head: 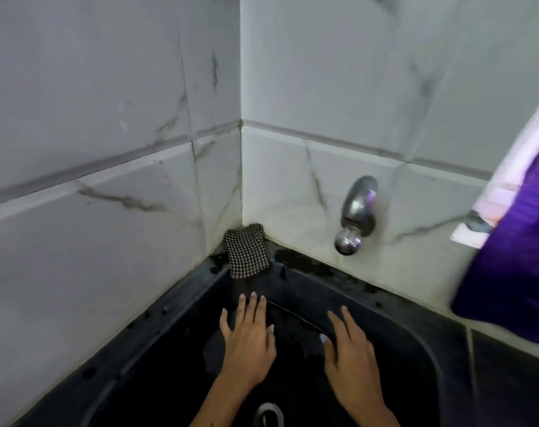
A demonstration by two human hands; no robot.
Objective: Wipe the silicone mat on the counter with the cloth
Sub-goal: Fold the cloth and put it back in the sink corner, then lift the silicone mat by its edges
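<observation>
Over a black sink [428, 343] set into a tiled corner, at the lower centre of the frame, a person spreads both hands above the dark basin: the left hand [249, 340] and the right hand [351, 355] are both released, fingers straight and fanned, neither grasping anything. Between and beneath them lies a dim, dark patch that may be wet fabric, but it is too murky to tell, and whether the fingertips touch it cannot be made out. A checked cloth [246, 251] is propped in the corner on the sink's back rim, just above the left hand and apart from it. At right of centre a metal tap [356, 214] juts from the marble-patterned wall tiles [108, 118], and a purple fabric [517, 257] hangs blurred along the right edge. A drain ring [269, 412] shows at the bottom edge between the forearms. No silicone mat can be seen anywhere in the frame, and the only strip of counter in view, at lower right, is bare of one. Judged from this, the wiping appears not yet begun: the cloth would need to be taken up and carried to the mat, wherever it lies out of shot
</observation>
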